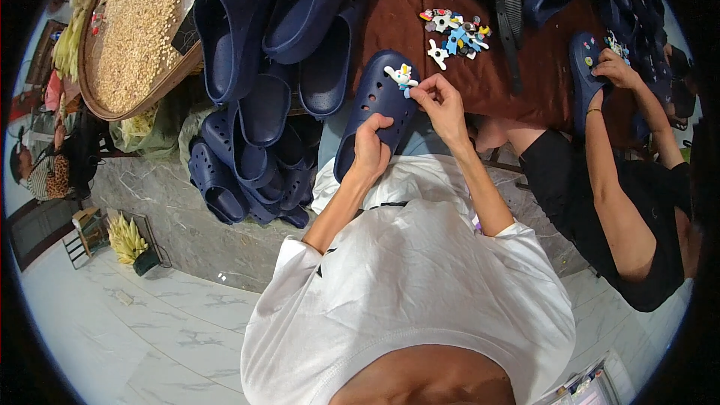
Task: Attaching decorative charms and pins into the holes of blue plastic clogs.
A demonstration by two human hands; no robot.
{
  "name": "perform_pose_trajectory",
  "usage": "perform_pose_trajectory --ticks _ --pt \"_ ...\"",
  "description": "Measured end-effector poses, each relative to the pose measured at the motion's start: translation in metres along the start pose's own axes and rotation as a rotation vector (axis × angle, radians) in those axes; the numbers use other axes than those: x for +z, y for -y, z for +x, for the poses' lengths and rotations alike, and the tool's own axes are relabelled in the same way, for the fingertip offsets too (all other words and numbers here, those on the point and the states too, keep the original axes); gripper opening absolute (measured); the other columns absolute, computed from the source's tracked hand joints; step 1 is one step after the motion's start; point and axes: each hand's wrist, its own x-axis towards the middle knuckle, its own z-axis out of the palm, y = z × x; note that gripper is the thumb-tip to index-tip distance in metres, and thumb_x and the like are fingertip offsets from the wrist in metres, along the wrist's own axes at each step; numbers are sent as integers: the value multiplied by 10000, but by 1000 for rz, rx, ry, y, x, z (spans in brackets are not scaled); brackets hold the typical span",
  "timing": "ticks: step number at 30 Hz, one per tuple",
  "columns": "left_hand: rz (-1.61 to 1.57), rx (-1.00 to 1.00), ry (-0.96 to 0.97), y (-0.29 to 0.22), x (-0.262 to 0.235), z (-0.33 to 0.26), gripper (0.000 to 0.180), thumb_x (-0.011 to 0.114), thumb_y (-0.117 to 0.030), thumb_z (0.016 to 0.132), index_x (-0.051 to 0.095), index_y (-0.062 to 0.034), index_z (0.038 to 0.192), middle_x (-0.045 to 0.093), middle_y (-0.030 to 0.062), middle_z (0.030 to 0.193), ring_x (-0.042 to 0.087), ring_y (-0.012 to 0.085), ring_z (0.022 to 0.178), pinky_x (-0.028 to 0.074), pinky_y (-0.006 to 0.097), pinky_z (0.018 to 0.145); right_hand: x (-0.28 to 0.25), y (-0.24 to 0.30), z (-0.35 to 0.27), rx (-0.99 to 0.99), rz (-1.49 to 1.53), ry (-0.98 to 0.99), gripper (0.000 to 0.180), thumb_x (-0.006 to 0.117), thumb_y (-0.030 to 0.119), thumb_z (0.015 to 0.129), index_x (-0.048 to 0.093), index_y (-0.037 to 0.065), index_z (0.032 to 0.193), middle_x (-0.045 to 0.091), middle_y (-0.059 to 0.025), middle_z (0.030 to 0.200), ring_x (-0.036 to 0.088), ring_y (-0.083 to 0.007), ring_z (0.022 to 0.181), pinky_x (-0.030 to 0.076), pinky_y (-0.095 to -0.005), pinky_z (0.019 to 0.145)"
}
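Observation:
A navy blue foam clog (380, 95) with round holes lies tilted across my lap, toe pointing away. My left hand (371, 144) is closed around its near part, thumb on top. On the toe area sits a white cartoon shoe charm (401, 75) with blue and yellow parts. My right hand (444, 107) is closed in a pinch at the clog's right edge, beside that charm. A small bluish piece shows at its fingertips; whether it is a separate charm is hard to tell. Beyond my right hand, a pile of colourful shoe charms (456, 34) lies on the brown cloth.
Navy clogs (255, 101) are heaped to the left, and a black strap (510, 22) lies on the brown cloth (405, 0). A round basket of grain (139, 37) stands far left. At right, a co-worker's hands (613, 71) hold another clog (583, 79).

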Motion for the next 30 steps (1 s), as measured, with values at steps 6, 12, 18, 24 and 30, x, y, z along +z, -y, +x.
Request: perform_pose_trajectory --ticks 6,12,18,24,30 --pt "53 -24 17 1 -11 5 339 503 -28 768 566 60 1089 655 148 1060 634 268 1003 491 367 938 1 -7 3 -10 19 -9 158 733 153 847 624 41 864 587 41 733 482 -21 651 396 -193 558" --pt "-57 -30 -27 -7 4 3 417 486 -11 757 490 69 1167 614 171 1118 616 301 1043 479 404 988 5 -11 -1 8 101 4 197 740 139 843 596 29 920 579 16 778 498 -36 668 433 -191 594" --pt "-78 -27 -2 -4 10 2 426 489 -3 759 477 62 1180 601 167 1124 608 301 1051 471 401 997 18 -3 -9 -29 44 -109 217 748 124 831 590 24 940 588 -27 864 551 -76 687 474 -224 596" --pt "-21 -22 -48 -3 15 0 298 530 2 762 546 63 1053 616 125 1037 615 237 957 479 322 927 24 -2 -6 -167 -203 -203 203 711 163 853 563 25 867 533 -51 834 521 -117 665 464 -271 605" --pt "-68 -19 -126 1 -8 15 352 528 -10 780 530 47 1127 638 153 1065 635 283 1002 504 393 941 4 -9 -10 -139 -169 -122 116 654 116 893 590 20 894 542 -33 838 525 -97 690 444 -245 602"
